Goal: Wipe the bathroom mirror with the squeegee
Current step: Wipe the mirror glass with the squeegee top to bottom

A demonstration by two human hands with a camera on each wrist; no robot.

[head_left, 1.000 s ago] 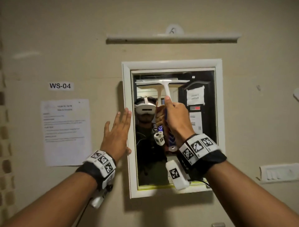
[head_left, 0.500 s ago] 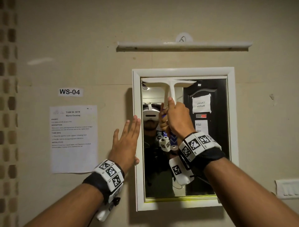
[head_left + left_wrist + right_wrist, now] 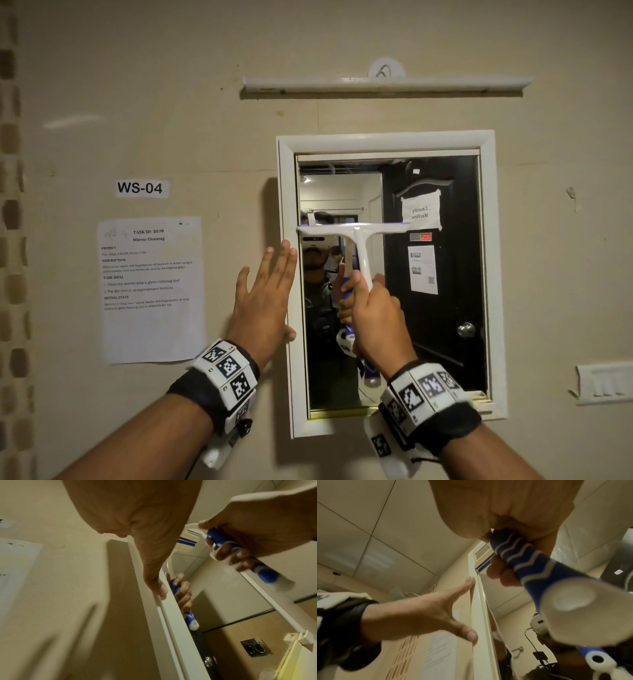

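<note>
A white-framed mirror [image 3: 445,329] hangs on the beige wall. My right hand [image 3: 375,315] grips the blue-and-white handle of a white squeegee [image 3: 359,240]. Its blade lies level against the glass, about a third of the way down, on the mirror's left half. The wrist views show the squeegee handle [image 3: 527,559] [image 3: 264,569] wrapped by my fingers. My left hand [image 3: 265,291] lies flat with straight fingers on the wall and the mirror frame [image 3: 286,212], its thumb [image 3: 157,586] on the frame's left edge.
A tube light fixture [image 3: 383,84] is mounted above the mirror. A printed task sheet [image 3: 150,291] and a "WS-04" label [image 3: 140,188] are stuck to the wall at left. A white switch plate [image 3: 604,383] sits at the lower right.
My right hand has drawn the squeegee down the glass from the mirror's top edge to about a third of the way down. My left hand stays on the frame.
</note>
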